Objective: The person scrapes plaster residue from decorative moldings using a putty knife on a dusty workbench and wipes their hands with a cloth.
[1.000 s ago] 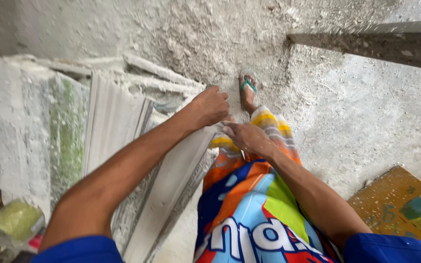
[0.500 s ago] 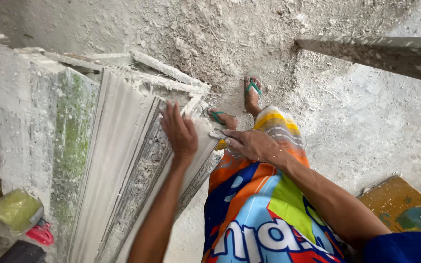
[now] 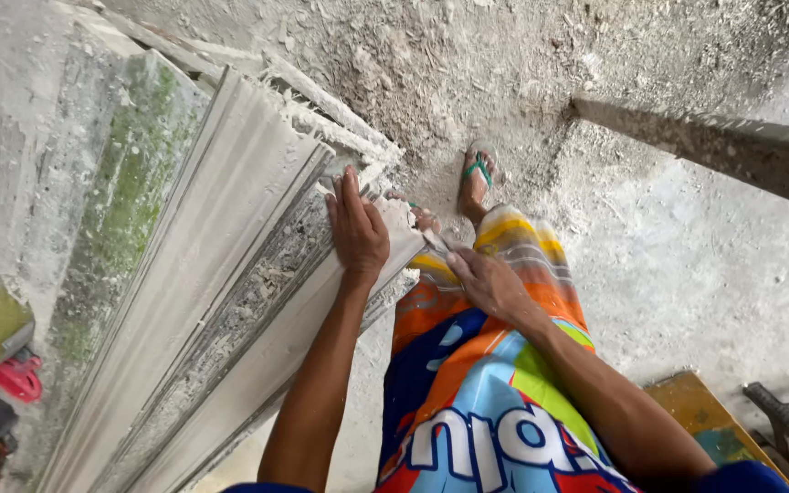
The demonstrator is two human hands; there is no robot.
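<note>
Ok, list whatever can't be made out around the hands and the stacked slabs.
- Head view: what the right hand grips is too small and mostly covered by its fingers.
- Left hand palm lies flat on the slabs, hiding the surface under it.
- Slabs' lower ends are cut off by the bottom edge.
- One foot is hidden behind the slabs' end.

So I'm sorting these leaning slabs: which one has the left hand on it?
The left hand rests flat on the outermost pale slab, nearest the person's legs; the green-stained slab stands farther left, untouched.
</note>
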